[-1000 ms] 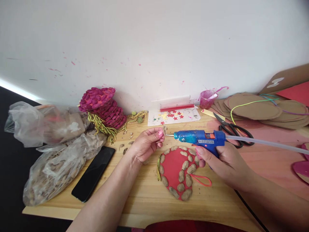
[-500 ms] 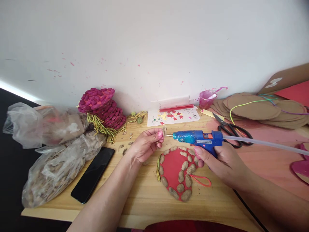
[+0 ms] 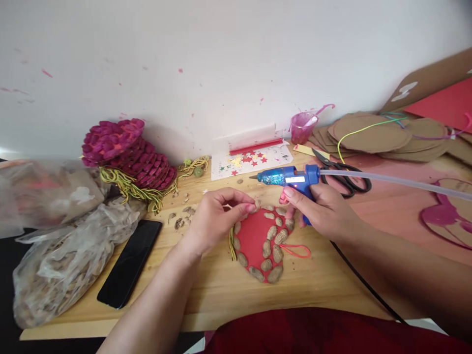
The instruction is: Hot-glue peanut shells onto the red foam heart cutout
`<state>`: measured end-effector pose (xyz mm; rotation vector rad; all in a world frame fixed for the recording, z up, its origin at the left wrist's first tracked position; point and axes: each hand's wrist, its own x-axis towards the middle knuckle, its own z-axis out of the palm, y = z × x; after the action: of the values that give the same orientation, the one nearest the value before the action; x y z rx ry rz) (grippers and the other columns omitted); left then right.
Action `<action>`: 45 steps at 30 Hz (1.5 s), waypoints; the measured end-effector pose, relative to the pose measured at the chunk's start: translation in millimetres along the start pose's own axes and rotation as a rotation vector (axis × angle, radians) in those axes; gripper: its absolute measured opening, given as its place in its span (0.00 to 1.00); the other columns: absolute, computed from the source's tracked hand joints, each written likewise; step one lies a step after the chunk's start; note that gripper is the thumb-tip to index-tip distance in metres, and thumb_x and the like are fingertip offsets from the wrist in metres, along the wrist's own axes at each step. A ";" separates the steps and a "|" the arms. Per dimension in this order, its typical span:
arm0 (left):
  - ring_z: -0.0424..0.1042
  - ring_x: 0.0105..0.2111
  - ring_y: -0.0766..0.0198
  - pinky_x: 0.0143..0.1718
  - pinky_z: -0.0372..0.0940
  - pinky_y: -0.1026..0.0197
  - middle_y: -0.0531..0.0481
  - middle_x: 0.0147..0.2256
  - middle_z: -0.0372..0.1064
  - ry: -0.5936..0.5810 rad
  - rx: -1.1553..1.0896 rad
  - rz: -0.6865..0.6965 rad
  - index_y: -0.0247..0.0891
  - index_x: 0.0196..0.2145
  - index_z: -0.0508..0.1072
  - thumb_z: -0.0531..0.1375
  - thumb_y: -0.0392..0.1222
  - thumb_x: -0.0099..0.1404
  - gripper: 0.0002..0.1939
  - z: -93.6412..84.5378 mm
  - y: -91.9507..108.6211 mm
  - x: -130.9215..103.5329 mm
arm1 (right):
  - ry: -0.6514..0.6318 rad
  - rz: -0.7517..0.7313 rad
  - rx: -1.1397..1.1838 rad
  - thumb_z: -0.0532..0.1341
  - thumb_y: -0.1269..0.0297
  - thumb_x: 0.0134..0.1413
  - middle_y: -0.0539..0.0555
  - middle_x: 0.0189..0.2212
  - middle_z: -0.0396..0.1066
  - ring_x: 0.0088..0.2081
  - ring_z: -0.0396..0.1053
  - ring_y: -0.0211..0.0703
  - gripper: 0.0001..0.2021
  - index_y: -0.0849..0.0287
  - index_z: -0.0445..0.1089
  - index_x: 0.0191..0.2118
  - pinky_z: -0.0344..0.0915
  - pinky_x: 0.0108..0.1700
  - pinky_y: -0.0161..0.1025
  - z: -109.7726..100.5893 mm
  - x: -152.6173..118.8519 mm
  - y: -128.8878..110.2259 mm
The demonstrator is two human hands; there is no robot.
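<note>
Between thumb and fingers my left hand (image 3: 223, 216) pinches a small peanut shell (image 3: 257, 203) at the upper edge of a red cutout (image 3: 252, 241). Peanut shells line the rim of this cutout, with more in a row inside its right part. A red loop of cord (image 3: 297, 251) sticks out on its right, and a dark-and-yellow tassel (image 3: 232, 244) on its left. My right hand (image 3: 324, 206) is closed around the handle of a blue glue gun (image 3: 285, 178), held above the cutout with its nozzle to the left. A long clear glue stick (image 3: 387, 179) extends from its back.
Black scissors (image 3: 344, 179) and stacked cardboard pieces (image 3: 376, 135) lie at right. Foil stars on white paper (image 3: 217, 174) and a pink-stained cup (image 3: 302, 129) stand behind. A phone (image 3: 129, 265), a plastic bag of shells (image 3: 73, 265) and stacked magenta pieces (image 3: 114, 140) occupy the left.
My left hand has lowered the peanut shell from the nozzle to the cutout's upper edge. The glue gun has moved away from the shell, and the camera view has shifted.
</note>
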<state>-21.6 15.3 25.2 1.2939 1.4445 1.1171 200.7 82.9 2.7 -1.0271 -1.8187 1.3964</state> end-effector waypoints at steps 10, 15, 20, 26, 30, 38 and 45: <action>0.67 0.34 0.60 0.38 0.58 0.61 0.47 0.33 0.71 0.007 0.544 0.256 0.42 0.34 0.81 0.63 0.33 0.63 0.07 16.2 -6.6 -15.7 | -0.009 0.092 0.069 0.60 0.46 0.61 0.53 0.24 0.75 0.21 0.70 0.37 0.17 0.56 0.70 0.31 0.69 0.21 0.35 4.1 0.8 3.5; 0.69 0.34 0.61 0.37 0.60 0.60 0.48 0.35 0.71 -0.040 0.851 0.263 0.40 0.36 0.78 0.59 0.34 0.67 0.08 17.4 -4.5 -18.0 | -0.011 0.104 0.015 0.59 0.45 0.61 0.53 0.24 0.74 0.22 0.70 0.38 0.19 0.57 0.69 0.31 0.68 0.22 0.35 5.8 0.8 6.7; 0.71 0.33 0.62 0.35 0.62 0.60 0.50 0.34 0.71 -0.058 1.031 0.257 0.38 0.35 0.77 0.59 0.35 0.68 0.06 19.7 -3.3 -17.4 | -0.021 0.114 0.021 0.59 0.45 0.61 0.53 0.24 0.74 0.23 0.70 0.38 0.19 0.56 0.69 0.31 0.67 0.23 0.35 6.3 0.1 6.0; 0.72 0.33 0.63 0.35 0.64 0.60 0.50 0.34 0.71 -0.061 1.046 0.261 0.38 0.36 0.77 0.59 0.35 0.67 0.06 21.3 -4.3 -16.3 | -0.008 0.119 0.006 0.59 0.46 0.61 0.52 0.24 0.74 0.22 0.69 0.37 0.19 0.57 0.69 0.30 0.66 0.23 0.34 6.5 0.8 5.4; 0.73 0.34 0.62 0.35 0.64 0.59 0.50 0.35 0.71 -0.057 1.048 0.259 0.38 0.36 0.77 0.60 0.35 0.67 0.05 21.0 -5.0 -16.5 | -0.004 0.100 -0.045 0.58 0.46 0.62 0.52 0.23 0.73 0.22 0.69 0.36 0.21 0.59 0.70 0.29 0.65 0.23 0.34 5.5 0.1 3.9; 0.72 0.32 0.62 0.34 0.64 0.60 0.50 0.33 0.71 -0.056 1.059 0.295 0.38 0.35 0.77 0.59 0.34 0.67 0.06 22.9 -4.9 -16.3 | -0.010 0.105 -0.025 0.58 0.46 0.62 0.51 0.22 0.72 0.21 0.68 0.36 0.20 0.59 0.70 0.30 0.64 0.23 0.35 6.2 0.0 1.7; 0.73 0.32 0.62 0.33 0.65 0.60 0.49 0.33 0.72 -0.060 1.069 0.301 0.38 0.34 0.77 0.58 0.33 0.67 0.08 23.9 -5.0 -16.1 | -0.008 0.098 -0.060 0.58 0.46 0.62 0.52 0.23 0.73 0.22 0.68 0.37 0.20 0.58 0.70 0.30 0.64 0.25 0.36 5.7 0.2 2.9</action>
<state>1.8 0.6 15.8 2.2983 1.9210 0.4069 196.5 80.7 -1.5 -1.1565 -1.8483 1.4125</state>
